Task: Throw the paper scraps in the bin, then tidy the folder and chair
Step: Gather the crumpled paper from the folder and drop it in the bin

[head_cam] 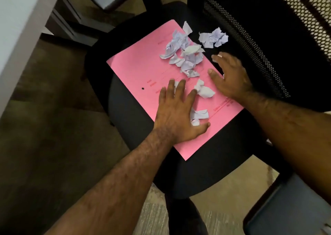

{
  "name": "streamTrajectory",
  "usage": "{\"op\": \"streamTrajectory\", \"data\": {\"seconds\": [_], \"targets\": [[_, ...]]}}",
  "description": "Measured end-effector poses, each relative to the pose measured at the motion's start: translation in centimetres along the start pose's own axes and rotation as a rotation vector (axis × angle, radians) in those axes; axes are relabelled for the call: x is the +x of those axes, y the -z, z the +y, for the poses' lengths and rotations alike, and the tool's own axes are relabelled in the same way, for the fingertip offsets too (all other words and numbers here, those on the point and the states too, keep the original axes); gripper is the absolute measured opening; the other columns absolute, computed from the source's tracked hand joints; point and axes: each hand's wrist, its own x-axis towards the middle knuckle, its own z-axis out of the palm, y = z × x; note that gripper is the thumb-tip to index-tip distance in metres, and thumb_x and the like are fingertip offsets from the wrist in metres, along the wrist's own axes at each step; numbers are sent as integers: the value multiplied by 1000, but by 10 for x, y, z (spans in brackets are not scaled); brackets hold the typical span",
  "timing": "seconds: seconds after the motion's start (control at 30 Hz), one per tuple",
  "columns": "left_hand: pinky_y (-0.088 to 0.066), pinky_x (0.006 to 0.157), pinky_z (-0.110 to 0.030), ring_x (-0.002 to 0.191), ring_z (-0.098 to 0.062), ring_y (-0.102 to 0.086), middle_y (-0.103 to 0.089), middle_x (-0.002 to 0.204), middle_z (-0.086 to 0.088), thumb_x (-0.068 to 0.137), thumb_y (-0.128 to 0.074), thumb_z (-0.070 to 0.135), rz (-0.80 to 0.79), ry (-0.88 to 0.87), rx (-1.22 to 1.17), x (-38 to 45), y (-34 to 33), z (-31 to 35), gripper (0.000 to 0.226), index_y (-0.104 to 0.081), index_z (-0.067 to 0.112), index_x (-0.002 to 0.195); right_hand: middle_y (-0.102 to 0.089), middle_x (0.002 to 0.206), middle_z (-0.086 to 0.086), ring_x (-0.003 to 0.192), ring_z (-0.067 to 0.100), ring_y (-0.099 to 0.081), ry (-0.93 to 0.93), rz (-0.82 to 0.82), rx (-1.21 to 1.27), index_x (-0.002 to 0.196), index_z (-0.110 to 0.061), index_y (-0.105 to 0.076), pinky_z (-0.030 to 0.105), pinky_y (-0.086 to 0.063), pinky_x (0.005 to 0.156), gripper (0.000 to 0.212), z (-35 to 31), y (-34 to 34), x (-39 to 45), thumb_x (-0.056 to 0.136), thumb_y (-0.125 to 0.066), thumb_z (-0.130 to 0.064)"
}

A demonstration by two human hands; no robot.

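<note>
Left hand (180, 112) nearest: fingers spread, palm flat on the near half of the pink folder (143, 77). Small scraps peek out by its thumb and fingers; can't tell if it pins any. Reads as holding the folder steady or starting to rake scraps together.

Right hand (231, 77) just beyond it, at the folder's right edge against the chair's mesh backrest (268, 43). Fingers spread and curved, nothing pinched; slightly blurred. Looks placed to fence scraps in from the backrest side.

One crumpled paper scrap (204, 90) sits between the two hands, touching the left fingertips.

Folder lies closed and flat on the black chair seat (125, 112). Long axis runs diagonal, near-right corner to far-left, so it's skewed to the seat. Near corner points toward the camera, almost at the seat's front edge.

Further out: main scrap pile (182, 53) on the folder's far half. A separate crumpled wad (214, 39) is off the folder, on the seat by the backrest.

A pale table edge (21, 37) runs along the far left. No bin in view. Judgement: the gathering stage, nothing binned yet.
</note>
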Motion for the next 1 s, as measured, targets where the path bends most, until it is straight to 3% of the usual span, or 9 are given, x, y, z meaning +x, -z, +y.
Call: {"op": "streamTrajectory", "data": {"seconds": [0.1, 0.17, 0.3, 0.4, 0.47, 0.6, 0.7, 0.83, 1.0], "targets": [[-21, 115, -55, 141, -39, -27, -38, 150, -17, 86, -42, 62, 11, -11, 46, -8, -7, 0, 74, -45, 12, 140, -55, 127, 17, 117, 35, -50, 36, 114, -32, 119, -7, -61, 48, -44, 98, 50, -1, -9, -8, 92, -43, -44], [-32, 110, -50, 132, -35, -41, -48, 141, -16, 92, -41, 52, 29, -21, 86, -10, -8, -2, 59, -51, 11, 133, -56, 118, 16, 108, 34, -51, -7, 179, -84, 108, -7, -61, 44, -41, 91, 35, 1, -14, -15, 94, -49, -36], [-50, 85, -41, 103, -28, -59, -63, 117, -12, 94, -45, 39, 122, -73, 115, -11, -7, -9, 37, -62, 13, 114, -59, 102, 17, 95, 35, -54, -105, 309, -204, 93, -5, -61, 39, -40, 72, 32, 7, -17, -21, 98, -48, -34], [-44, 65, -35, 85, -24, -56, -63, 101, -7, 95, -46, 38, 106, -85, 160, -4, -5, -14, 30, -63, 14, 103, -61, 96, 16, 82, 35, -59, -180, 364, -199, 88, -5, -62, 33, -34, 62, 39, 11, -18, -17, 100, -46, -38], [-36, 55, -30, 79, -23, -55, -63, 95, -7, 97, -45, 39, 84, -74, 160, 1, -2, -17, 32, -63, 13, 98, -63, 92, 16, 74, 37, -61, -193, 375, -168, 84, -5, -63, 36, -39, 61, 43, 13, -16, -13, 100, -46, -41], [-37, 58, -30, 86, -21, -53, -59, 105, -7, 101, -30, 47, -17, 17, 129, 12, 3, -19, 45, -58, 13, 110, -65, 79, 15, 67, 34, -59, -237, 391, -75, 74, -6, -61, 34, -39, 60, 46, 19, -14, -5, 98, -50, -44], [-36, 60, -32, 76, -16, -43, -57, 96, -4, 103, -27, 43, 3, 62, 78, 17, 6, -18, 46, -58, 11, 106, -61, 65, 10, 58, 24, -54, -270, 405, 37, 68, -8, -58, 32, -42, 56, 47, 19, -8, -1, 97, -52, -45], [-37, 56, -33, 62, -19, -42, -43, 73, 0, 102, -38, 33, 158, 148, -59, 18, 8, -20, 39, -60, 8, 82, -50, 54, 0, 47, 11, -42, -345, 492, 239, 62, -12, -53, 11, -30, 43, 45, 1, 5, 9, 96, -56, -42], [-35, 57, -27, 54, -18, -47, -53, 60, -3, 95, -53, 26, 459, 375, -363, 12, 21, -20, 36, -55, 9, 64, -51, 47, -2, 41, 7, -44, -467, 599, 710, 51, -17, -44, 21, -40, 44, 49, -43, 17, 17, 91, -61, -41]]}}
